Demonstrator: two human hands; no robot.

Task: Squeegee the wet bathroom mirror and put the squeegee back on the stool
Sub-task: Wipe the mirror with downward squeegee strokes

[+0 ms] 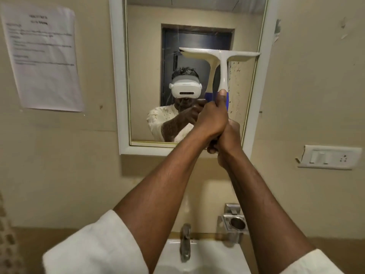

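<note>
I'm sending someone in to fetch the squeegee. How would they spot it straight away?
Find the white-framed mirror above the sink. Against its right half, both hands grip the squeegee: a white T-shaped tool, wide blade on top, blue on its handle.

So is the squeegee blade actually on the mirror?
Touching, it seems. In the head view the squeegee blade meets its own reflection in the mirror with no gap, both hands clasped on the handle.
</note>
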